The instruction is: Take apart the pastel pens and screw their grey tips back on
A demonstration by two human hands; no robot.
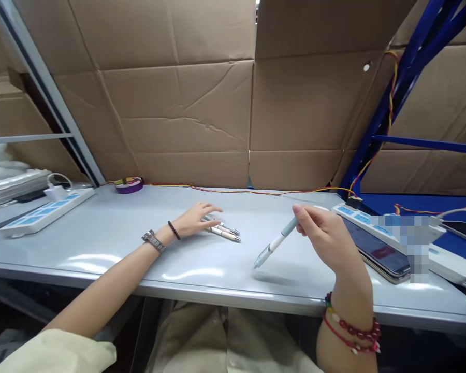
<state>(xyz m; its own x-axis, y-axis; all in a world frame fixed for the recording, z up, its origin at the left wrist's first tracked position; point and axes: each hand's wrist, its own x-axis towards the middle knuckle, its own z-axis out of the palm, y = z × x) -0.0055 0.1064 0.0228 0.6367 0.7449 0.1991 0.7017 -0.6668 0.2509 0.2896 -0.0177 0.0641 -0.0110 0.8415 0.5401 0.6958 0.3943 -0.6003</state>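
Observation:
My right hand [322, 230] pinches a blue-and-white pen [278, 241] by one end, above the right half of the grey tabletop [147, 264]. The pen slants down to the left, its other end just over the surface. Left of it, several pens [225, 234] lie side by side on the table, tips toward the right. Over their rear ends rests my left hand [198, 220], fingers stretched out and apart. It covers part of the pens, and whether it presses on them I cannot tell.
White power strips stand at the left [48, 211] and right [392, 235] sides. A phone [378, 248] lies against the right strip, near my right wrist. A purple roll of tape [129, 185] and a thin red-yellow cable [217, 190] lie along the cardboard wall [186, 114].

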